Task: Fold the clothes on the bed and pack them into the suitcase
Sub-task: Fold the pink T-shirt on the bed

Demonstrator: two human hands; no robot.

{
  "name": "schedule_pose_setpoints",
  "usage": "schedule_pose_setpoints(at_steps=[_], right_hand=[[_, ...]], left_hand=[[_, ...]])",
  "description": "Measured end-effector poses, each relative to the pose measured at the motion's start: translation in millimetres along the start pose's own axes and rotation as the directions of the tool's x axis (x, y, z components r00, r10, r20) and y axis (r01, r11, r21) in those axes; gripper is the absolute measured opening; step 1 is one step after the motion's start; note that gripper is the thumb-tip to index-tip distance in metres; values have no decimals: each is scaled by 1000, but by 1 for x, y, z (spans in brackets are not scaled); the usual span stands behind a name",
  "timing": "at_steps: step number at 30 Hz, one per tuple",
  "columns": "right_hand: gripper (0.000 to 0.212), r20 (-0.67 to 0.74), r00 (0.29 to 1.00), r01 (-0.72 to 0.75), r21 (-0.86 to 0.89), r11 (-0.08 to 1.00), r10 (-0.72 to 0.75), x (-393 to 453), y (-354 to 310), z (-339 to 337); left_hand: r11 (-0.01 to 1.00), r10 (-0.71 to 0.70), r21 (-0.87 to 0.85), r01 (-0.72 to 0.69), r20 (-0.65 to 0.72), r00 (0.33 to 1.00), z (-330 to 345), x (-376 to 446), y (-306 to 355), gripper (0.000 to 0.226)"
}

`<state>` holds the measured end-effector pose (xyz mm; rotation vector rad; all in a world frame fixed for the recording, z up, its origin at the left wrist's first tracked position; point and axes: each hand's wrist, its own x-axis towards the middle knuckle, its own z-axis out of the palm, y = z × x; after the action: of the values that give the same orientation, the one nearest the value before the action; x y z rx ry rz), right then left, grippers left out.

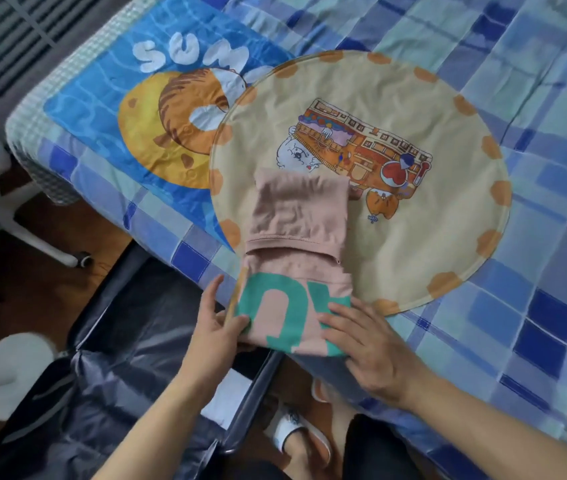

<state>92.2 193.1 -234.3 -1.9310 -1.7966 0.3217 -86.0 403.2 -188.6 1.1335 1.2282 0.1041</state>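
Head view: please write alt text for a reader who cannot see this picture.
Two hands, left hand and right hand, hold a folded pink garment with green lettering at the edge of a bed with a blue checked sheet. The garment partly lies on a round yellow cartoon cushion; an open dark suitcase waits on the floor below.

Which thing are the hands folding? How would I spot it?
Find the round yellow mat on the checked bed. At its near edge lies a folded pink top, held by both hands. Only it has big green letters.
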Motion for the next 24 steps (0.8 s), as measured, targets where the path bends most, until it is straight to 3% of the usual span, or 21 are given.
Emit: schedule_pose_setpoints(at_steps=[2, 4, 6, 8, 10, 12, 14, 17, 19, 22, 24], right_hand=[[47, 34, 999, -9, -5, 1000, 10, -27, 4, -20], [48, 109, 993, -33, -41, 999, 38, -47, 11, -29], [65, 269, 960, -44, -111, 993, 72, -59, 17, -27], [88, 445, 891, -7, -195, 981, 95, -64, 22, -17], [99, 511, 849, 6, -264, 964, 134, -61, 24, -7], [102, 502, 847, -13, -309, 951, 175, -56, 21, -2], [95, 468, 866, -33, -302, 953, 178, -52, 15, 2], [66, 285, 948, -120, -102, 988, 144, -56, 2, 3], [48, 76, 951, -308, 188, 933, 299, -45, -7, -17], [35, 4, 731, -579, 534, 616, 683, 4, -4, -62], [36, 5, 638, -603, 625, 495, 770, 47, 22, -76]], left_hand=[[924, 136, 333, -187, 171, 976, 7, -26, -15, 58], [852, 138, 465, -242, 248, 959, 15, -42, -32, 45], [915, 22, 390, -105, 213, 977, 22, -47, -48, 33], [982, -159, 127, 137, 177, 971, 29, -46, -59, 33], [956, -257, -81, 281, 224, 940, 32, -44, -66, 38], [949, -249, -117, 293, 295, 923, 29, -47, -66, 50], [974, -214, 8, 226, 360, 908, 22, -50, -66, 62], [937, -51, 343, -61, 309, 950, 13, -51, -49, 45], [823, 81, 524, -221, 277, 957, 12, -48, -29, 31], [706, 255, 628, -328, 206, 945, 14, -28, 21, 25], [708, 336, 615, -347, 139, 931, 22, -1, 57, 29]])
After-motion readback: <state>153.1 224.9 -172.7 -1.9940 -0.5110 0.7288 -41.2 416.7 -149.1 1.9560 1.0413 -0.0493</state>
